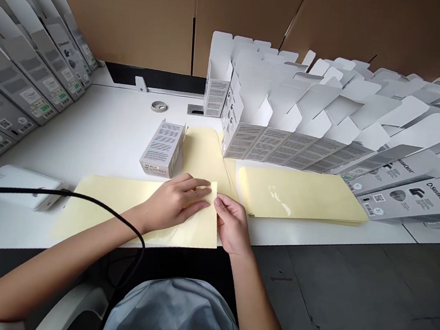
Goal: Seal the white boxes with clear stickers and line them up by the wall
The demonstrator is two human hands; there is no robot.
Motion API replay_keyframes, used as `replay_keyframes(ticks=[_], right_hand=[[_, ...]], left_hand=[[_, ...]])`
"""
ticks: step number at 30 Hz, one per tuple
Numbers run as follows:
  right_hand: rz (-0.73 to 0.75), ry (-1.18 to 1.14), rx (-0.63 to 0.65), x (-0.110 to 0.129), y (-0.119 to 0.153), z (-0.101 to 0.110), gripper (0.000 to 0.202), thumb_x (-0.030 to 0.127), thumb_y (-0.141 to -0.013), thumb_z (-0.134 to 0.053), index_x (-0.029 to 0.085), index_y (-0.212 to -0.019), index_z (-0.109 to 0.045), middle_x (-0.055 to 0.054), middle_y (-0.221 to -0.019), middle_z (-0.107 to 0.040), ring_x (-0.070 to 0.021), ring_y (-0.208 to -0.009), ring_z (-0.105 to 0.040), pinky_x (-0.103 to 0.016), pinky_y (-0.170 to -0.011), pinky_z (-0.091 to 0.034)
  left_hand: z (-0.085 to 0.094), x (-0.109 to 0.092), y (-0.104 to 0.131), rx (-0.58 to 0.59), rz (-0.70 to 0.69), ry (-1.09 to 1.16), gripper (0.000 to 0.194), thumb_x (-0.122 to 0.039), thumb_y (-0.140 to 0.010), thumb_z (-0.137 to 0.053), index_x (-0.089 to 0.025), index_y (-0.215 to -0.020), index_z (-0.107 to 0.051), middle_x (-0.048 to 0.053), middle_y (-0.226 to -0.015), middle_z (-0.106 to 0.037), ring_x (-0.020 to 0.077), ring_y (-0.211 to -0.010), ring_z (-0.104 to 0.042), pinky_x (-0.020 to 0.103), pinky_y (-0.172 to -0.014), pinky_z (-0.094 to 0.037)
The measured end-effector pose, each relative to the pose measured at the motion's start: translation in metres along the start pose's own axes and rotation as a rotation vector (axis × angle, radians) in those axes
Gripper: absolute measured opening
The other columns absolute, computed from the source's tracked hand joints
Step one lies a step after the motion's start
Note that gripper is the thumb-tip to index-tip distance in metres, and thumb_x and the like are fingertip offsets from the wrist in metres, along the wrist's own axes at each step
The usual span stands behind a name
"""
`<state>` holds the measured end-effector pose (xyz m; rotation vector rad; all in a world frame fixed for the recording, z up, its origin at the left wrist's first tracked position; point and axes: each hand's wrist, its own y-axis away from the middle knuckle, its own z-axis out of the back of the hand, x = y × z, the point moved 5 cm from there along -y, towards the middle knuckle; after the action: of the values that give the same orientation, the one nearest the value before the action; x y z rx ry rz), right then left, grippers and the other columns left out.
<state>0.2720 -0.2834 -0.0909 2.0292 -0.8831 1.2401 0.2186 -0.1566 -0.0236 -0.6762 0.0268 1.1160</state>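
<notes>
Handling the sheet: the yellow sheet lay along the front of the white table, its right end under the hands.
Left hand: the left hand rested on it palm down, fingers spread, clamped on nothing.
Right hand: the right hand had thumb and fingers drawn together at the right edge; whether film was caught between them, I could not tell.
Edge work: the step looked like separating or lifting that edge.
Next move: it seemed to call for steady left pressure and a light right pinch, without creasing.
Around: a box stood just behind; a yellow stack lay right, near open cartons.
</notes>
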Motion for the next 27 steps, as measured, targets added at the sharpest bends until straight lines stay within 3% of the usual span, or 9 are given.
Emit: replay_keyframes(ticks=[4, 12, 16, 21, 27], right_hand=[[-0.022, -0.048, -0.074, -0.002, -0.002, 0.01, 0.031, 0.045, -0.07, -0.081, 0.02, -0.084, -0.07, -0.002, -0.074, -0.068, -0.0165, -0.066, -0.061, -0.029, -0.063, -0.052], [0.177, 0.251, -0.036, 0.006, -0.008, 0.014, 0.025, 0.044, -0.083, -0.07, 0.02, -0.08, -0.07, 0.0, -0.069, -0.059, -0.014, -0.065, -0.051, -0.025, -0.06, -0.042], [0.189, 0.35, 0.014, 0.01, -0.008, 0.015, 0.027, 0.045, -0.088, -0.064, 0.02, -0.086, -0.073, -0.001, -0.069, -0.058, -0.0147, -0.064, -0.05, -0.026, -0.059, -0.041], [0.181, 0.427, 0.048, 0.016, -0.005, 0.013, 0.029, 0.045, -0.092, -0.058, 0.019, -0.087, -0.069, 0.0, -0.07, -0.055, -0.014, -0.064, -0.047, -0.025, -0.059, -0.038], [0.186, 0.474, 0.056, 0.014, -0.004, 0.012, 0.03, 0.045, -0.095, -0.054, 0.019, -0.081, -0.059, 0.003, -0.068, -0.045, -0.0125, -0.062, -0.04, -0.025, -0.056, -0.032]], left_hand=[[0.001, 0.006, 0.003, -0.014, 0.077, 0.138, 0.025, -0.026, -0.095, -0.06, -0.014, -0.114, -0.071, 0.014, -0.117, -0.07, 0.0215, -0.098, -0.064, 0.036, -0.086, -0.055], [-0.002, 0.011, -0.011, 0.038, 0.251, 0.294, 0.024, -0.036, -0.094, -0.061, -0.019, -0.098, -0.077, 0.01, -0.102, -0.076, 0.0224, -0.093, -0.069, 0.034, -0.079, -0.056], [-0.002, 0.014, -0.023, 0.178, 0.296, 0.281, 0.027, -0.037, -0.095, -0.059, -0.019, -0.09, -0.078, 0.008, -0.089, -0.077, 0.0203, -0.081, -0.068, 0.029, -0.067, -0.051], [-0.002, 0.019, -0.036, 0.366, 0.348, 0.263, 0.022, -0.029, -0.091, -0.06, -0.019, -0.089, -0.08, 0.007, -0.085, -0.077, 0.0197, -0.076, -0.068, 0.027, -0.065, -0.047], [-0.007, 0.029, -0.045, 0.517, 0.389, 0.457, 0.028, -0.03, -0.088, -0.058, -0.014, -0.08, -0.079, 0.004, -0.069, -0.071, 0.0124, -0.056, -0.056, 0.023, -0.051, -0.036]])
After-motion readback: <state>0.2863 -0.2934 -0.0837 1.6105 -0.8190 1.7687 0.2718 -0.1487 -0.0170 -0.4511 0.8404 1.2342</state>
